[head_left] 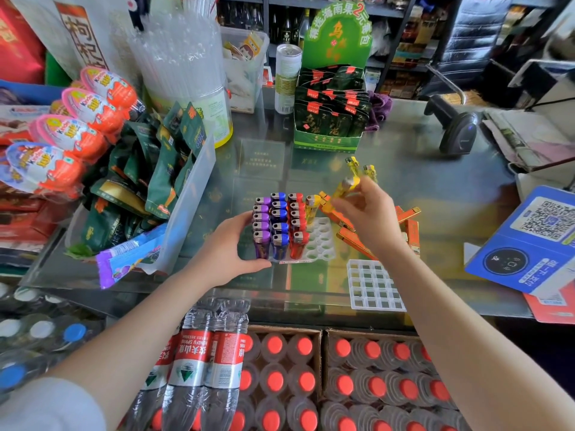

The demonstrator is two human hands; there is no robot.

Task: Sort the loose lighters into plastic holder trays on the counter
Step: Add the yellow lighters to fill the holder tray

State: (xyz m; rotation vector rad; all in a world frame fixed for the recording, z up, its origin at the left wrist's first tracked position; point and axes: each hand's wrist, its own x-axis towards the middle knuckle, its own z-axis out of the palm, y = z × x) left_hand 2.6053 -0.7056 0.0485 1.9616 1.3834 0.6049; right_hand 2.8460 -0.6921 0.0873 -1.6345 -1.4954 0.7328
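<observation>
Three full rows: purple, blue and red lighters (pixel 279 223) stand upright in the white holder tray (pixel 320 241), metal tops up, one colour per row, five deep.
Counter: glass counter (pixel 420 181), the tray sitting near its front edge with the left fingers against its left side.
Left hand: the left hand (pixel 230 247) curls round the tray's left side, thumb along the near edge, fingers touching the purple row.
Right hand: the right hand (pixel 370 216) pinches a yellow lighter (pixel 347 185) at its fingertips, tilted, raised above the tray's right side.
Fourth row: one yellow tray lighter (pixel 312 207) stands just left of the right fingertips; oval slots nearer the person show white.
Spare tray: a second white grid tray (pixel 375 286) lies flat below the right wrist.
Loose stock: orange lighters (pixel 410 225) lie under and beside the right hand; two yellow loose lighters (pixel 361 169) beyond the fingertips.
</observation>
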